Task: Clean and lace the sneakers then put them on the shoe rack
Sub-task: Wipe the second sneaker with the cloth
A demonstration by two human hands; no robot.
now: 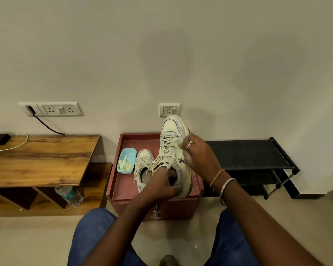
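Raised sneaker (171,135): centre frame, toe up, laced. Left hand (161,185) grips its heel collar; right hand (198,154) is curled round its side.
Second sneaker (142,160): flat on the red worktop (123,183), just left, laces loose.
Blue tub (130,153): beside it.
Shoe rack (248,154): black, right of frame.

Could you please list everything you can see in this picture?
Box: one, dark red, on floor by wall.
Held sneaker: one, off-white, raised over box.
Other sneaker: one, off-white, lying on box.
Tub: one, light blue, on box's left side.
Shoe rack: one, black, right of box.
Table: one, brown wood, left of box.
Bottle: one, clear, under table.
Socket plates: two, white, on wall.
Left hand: grips held sneaker's collar.
Right hand: on held sneaker's side.
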